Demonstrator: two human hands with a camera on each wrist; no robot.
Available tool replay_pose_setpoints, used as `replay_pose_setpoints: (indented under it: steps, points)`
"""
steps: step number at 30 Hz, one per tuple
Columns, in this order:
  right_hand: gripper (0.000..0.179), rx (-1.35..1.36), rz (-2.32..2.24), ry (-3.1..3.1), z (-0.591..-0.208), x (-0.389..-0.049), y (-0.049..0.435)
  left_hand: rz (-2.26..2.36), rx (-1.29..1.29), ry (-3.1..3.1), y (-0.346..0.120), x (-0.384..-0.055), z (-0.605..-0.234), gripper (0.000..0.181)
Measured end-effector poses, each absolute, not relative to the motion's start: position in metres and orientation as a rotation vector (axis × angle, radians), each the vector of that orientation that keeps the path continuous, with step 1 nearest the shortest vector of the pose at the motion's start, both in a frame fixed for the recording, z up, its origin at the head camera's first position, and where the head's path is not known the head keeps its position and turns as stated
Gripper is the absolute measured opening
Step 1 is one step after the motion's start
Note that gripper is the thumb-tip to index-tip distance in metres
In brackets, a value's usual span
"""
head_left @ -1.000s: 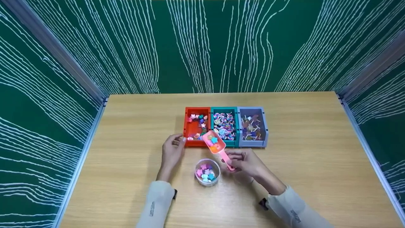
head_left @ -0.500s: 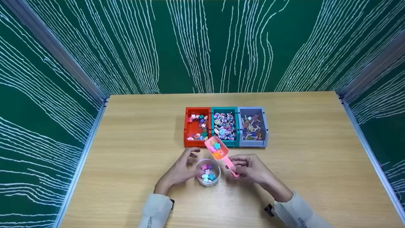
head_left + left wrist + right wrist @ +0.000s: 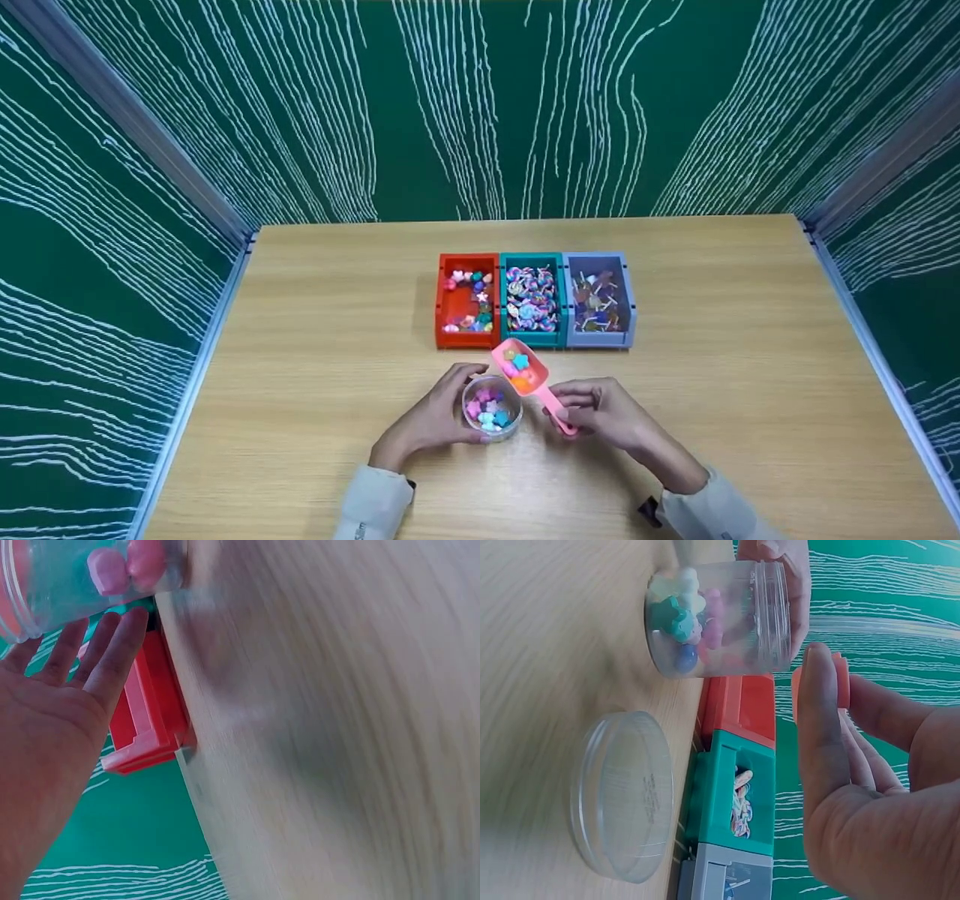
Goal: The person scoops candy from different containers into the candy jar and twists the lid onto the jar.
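Observation:
A clear plastic jar (image 3: 739, 622) stands on the table, partly filled with star-shaped and rounded beads (image 3: 679, 619) in pink, teal and white. My left hand (image 3: 435, 416) curves round its left side, thumb at the front, fingers behind. Between thumb and fingers, my right hand (image 3: 611, 416) pinches the handle of a pink scoop (image 3: 541, 381). Several colourful beads (image 3: 520, 363) lie in the scoop, whose bowl hangs by the jar's upper right rim. Only the handle's end shows in the right wrist view. Flat on the table beside the jar is a clear round lid (image 3: 622, 795).
Behind the jar three joined bins stand in a row. The red bin (image 3: 469, 341) holds scattered beads, the green bin (image 3: 534, 339) swirled lollipop charms, and the grey bin (image 3: 600, 339) small stick pieces. Green walls with white lines enclose the wooden table (image 3: 322, 300).
My left hand has left the red bin's front corner and come to the jar, taking its side. My right hand has drawn the loaded scoop back and right, away from the bins.

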State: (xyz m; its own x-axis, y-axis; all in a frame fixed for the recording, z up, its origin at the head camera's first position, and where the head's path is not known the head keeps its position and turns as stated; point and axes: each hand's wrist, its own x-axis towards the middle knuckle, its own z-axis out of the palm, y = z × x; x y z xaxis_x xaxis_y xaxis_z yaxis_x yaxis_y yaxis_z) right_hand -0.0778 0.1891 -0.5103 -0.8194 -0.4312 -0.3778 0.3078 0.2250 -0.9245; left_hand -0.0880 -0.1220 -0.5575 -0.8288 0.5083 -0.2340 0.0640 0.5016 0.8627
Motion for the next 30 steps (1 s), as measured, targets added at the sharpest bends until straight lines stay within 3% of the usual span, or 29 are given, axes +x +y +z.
replay_pose_setpoints:
  steps: [10, 30]
  points:
    - [0.040, -0.165, -1.637, 1.916, -0.509, -0.070, 0.193, 1.271, 0.505, 2.323, -0.118, -0.087, -0.557, 0.085]
    - [0.033, -0.367, -1.484, 1.971, -0.493, -0.070, 0.202, 1.260, 0.470, 2.345, -0.117, -0.085, -0.557, 0.086]
